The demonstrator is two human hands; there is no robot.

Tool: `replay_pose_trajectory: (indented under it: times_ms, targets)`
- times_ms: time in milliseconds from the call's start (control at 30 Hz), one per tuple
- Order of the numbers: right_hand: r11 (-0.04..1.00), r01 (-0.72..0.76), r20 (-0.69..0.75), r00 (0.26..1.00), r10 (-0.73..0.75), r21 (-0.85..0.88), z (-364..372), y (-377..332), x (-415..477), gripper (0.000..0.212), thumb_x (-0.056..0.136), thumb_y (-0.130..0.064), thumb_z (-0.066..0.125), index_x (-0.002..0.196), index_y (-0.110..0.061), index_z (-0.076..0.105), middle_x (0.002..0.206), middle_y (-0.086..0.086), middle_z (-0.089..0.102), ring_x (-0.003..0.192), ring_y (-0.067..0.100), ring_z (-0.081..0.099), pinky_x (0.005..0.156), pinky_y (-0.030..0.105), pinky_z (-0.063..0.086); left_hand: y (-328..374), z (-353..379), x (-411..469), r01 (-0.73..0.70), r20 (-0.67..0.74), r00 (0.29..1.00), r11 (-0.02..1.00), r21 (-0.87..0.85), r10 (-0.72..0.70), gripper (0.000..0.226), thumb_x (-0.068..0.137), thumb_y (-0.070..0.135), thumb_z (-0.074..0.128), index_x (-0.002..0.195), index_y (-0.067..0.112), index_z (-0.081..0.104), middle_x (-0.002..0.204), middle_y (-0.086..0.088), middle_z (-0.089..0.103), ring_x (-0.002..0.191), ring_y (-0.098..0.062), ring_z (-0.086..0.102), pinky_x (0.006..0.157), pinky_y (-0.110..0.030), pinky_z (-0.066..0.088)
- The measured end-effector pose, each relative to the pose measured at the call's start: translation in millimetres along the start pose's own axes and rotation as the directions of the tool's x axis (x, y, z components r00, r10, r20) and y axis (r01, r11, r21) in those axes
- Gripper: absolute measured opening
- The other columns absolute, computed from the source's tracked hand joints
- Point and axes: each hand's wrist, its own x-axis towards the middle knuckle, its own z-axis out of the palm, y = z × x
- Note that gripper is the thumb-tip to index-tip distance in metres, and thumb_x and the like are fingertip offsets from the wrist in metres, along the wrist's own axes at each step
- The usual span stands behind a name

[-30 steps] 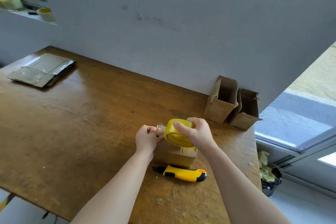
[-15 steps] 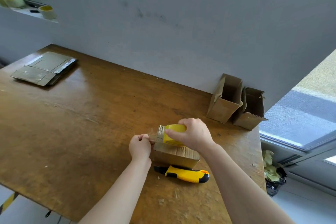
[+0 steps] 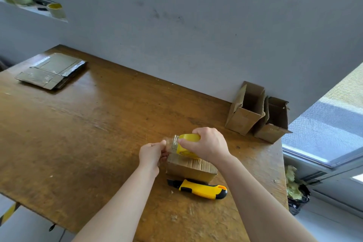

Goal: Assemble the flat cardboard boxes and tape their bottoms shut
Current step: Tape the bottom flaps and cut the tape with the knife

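Centrally, glossy yellow tape roll [image 3: 185, 151], corrugated box [image 3: 191, 170]

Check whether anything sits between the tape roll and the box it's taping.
Nothing visible does: the right hand holds the tape roll down on the box, the left hand pinching the free end.

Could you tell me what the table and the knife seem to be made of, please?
Table: likely wood, worn brown finish with visible grain and scratches. Knife: apparently smooth yellow and black plastic, slightly glossy; blade not visible.
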Motion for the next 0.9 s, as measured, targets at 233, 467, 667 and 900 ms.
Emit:
replay_pose_trajectory:
  times_ms: [233,467,667,900]
  targets:
    - [0.999,-0.031,0.017,0.999,0.031,0.037,-0.1,1.1,-3.2,0.062,0.077,-0.073,0.057,0.106,-0.02,0.069,0.083,-0.01,0.057,0.078,0.009,0.055,0.053,0.017,0.035,-9.2,2.7,2.1,-0.035,-0.051,0.998,0.999,0.028,0.036,0.012,0.092,0.017,0.062,0.088,0.005,0.061,0.079,-0.011,0.064,0.068,-0.021,0.058,0.053,-0.03,0.042]
    - [0.998,-0.035,0.028,0.999,0.034,0.044,-2.1,-1.0,-4.5,0.05,0.078,-0.071,0.059,0.092,-0.024,0.067,0.073,-0.013,0.052,0.068,0.008,0.051,0.05,0.016,0.031,-9.2,8.4,4.4,-0.093,0.03,0.996,0.958,0.27,0.088,0.021,0.095,0.027,0.056,0.101,0.007,0.057,0.096,-0.011,0.061,0.082,-0.022,0.057,0.059,-0.028,0.041]
    - [0.996,-0.027,0.038,0.999,0.024,0.081,-6.3,-1.2,-7.8,0.046,0.079,-0.067,0.062,0.08,-0.022,0.063,0.069,-0.009,0.056,0.064,0.009,0.053,0.049,0.017,0.035,-15.4,0.4,9.6,-0.164,0.037,0.985,0.83,0.533,0.171,0.045,0.093,0.024,0.061,0.13,0.003,0.047,0.126,-0.012,0.055,0.115,-0.029,0.053,0.086,-0.034,0.048]
    - [0.996,-0.024,0.014,1.0,0.023,0.091,-3.0,-0.2,-6.3,0.05,0.077,-0.068,0.062,0.07,-0.019,0.06,0.066,-0.006,0.056,0.061,0.01,0.053,0.048,0.02,0.038,-25.5,-4.2,-5.3,-0.588,0.239,0.79,0.587,0.557,0.565,0.017,0.099,0.009,0.043,0.092,0.015,0.057,0.084,0.007,0.06,0.082,-0.012,0.059,0.062,-0.017,0.04]
